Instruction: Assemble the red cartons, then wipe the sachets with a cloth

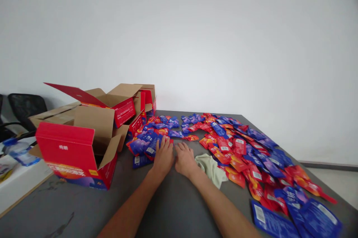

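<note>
My left hand [163,156] is at the near right edge of a pile of foil packets, its fingers bent over a blue packet [151,149] with a white barcode label. Another blue packet [141,161] lies flat on the table just below that one. Close beside it, my right hand [185,158] rests on the dark table [176,200] with its fingers spread forward and nothing visible in them. A crumpled pale green cloth [212,169] lies right of my right wrist. Red and orange packets [162,131] are mixed with blue ones beyond my left hand.
A large spread of red and blue packets [237,146] covers the table's right side. On the left stand an open red carton [67,148] and more open cartons [125,111]. A plastic bottle [22,152] lies on a white surface, with a black chair [26,107] behind.
</note>
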Demonstrator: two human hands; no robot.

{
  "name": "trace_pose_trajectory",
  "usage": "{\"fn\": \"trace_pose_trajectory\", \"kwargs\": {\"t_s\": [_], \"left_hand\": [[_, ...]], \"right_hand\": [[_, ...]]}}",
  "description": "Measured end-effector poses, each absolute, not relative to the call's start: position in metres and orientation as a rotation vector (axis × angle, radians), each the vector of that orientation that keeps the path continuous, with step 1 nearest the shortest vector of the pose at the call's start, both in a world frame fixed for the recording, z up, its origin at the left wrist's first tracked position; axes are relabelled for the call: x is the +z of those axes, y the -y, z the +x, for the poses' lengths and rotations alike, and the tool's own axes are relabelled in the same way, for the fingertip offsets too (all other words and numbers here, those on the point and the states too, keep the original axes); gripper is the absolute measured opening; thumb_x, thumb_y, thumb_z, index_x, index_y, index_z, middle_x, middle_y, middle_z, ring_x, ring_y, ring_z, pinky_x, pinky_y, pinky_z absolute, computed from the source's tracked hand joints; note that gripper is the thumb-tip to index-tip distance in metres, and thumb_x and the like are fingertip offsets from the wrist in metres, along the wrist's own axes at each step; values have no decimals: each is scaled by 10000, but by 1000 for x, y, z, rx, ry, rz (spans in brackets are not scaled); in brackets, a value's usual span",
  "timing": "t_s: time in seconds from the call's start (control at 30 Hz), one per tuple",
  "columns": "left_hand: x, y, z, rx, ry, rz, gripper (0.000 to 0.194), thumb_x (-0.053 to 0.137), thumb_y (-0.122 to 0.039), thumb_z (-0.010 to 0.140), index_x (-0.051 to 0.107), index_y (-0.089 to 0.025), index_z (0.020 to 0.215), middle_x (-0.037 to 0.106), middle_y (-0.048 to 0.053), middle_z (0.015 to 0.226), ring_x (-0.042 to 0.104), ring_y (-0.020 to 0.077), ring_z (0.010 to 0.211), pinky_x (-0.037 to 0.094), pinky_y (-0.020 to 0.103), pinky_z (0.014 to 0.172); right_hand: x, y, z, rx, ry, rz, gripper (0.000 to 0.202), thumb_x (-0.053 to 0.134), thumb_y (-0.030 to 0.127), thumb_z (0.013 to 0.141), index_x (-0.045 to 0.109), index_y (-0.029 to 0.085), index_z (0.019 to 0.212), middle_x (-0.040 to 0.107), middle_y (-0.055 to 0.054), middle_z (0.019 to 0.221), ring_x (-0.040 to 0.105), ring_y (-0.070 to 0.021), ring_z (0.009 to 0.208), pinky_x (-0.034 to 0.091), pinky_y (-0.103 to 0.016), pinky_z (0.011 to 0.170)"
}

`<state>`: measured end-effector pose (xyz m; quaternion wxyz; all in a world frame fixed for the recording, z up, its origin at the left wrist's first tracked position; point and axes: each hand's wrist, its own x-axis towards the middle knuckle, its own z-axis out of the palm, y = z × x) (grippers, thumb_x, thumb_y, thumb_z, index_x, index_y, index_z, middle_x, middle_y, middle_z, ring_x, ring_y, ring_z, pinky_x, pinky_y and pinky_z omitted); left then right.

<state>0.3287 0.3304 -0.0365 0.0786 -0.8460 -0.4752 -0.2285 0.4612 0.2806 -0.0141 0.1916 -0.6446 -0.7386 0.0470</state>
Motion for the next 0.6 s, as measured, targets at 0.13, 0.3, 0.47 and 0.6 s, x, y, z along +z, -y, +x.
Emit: {"fn": "trace_pose_trajectory", "kwargs": {"t_s": [0.13,0.3,0.47,0.6], "left_hand": [[-45,-343,377,-676,1349,-2655,447,383,-125,899,571,-150,1304,463,124,1503,264,274,1466,192,500,1192],[-56,-369,426,-667,1344,-2759,513,377,-132,909,472,-152,1413,448,134,1511,311,267,1445,243,460,1173],[-69,-381,446,-612,1472,-2762,497,395,-106,891,494,-150,1376,492,158,1459,385,277,1386,288,467,1131],[-74,-374,446,-633,1537,-2670,388,407,-134,910,562,-168,1264,585,153,1287,523,271,1194,389,423,1010]], "right_hand": [[-7,-260,500,-115,1918,-1982,403,549,202,787,609,162,1184,547,-162,1356,390,-334,1311,289,-485,1047],[-18,-247,530,-212,1741,-2204,365,580,349,832,623,171,1148,557,-184,1322,442,-377,1223,306,-535,989],[-33,-245,534,-99,1717,-2241,412,621,452,806,607,204,1135,570,-162,1277,503,-354,1127,375,-507,900],[-38,-245,533,-63,1747,-2220,442,636,441,779,580,205,1148,583,-156,1221,492,-351,1136,396,-483,876]]}}
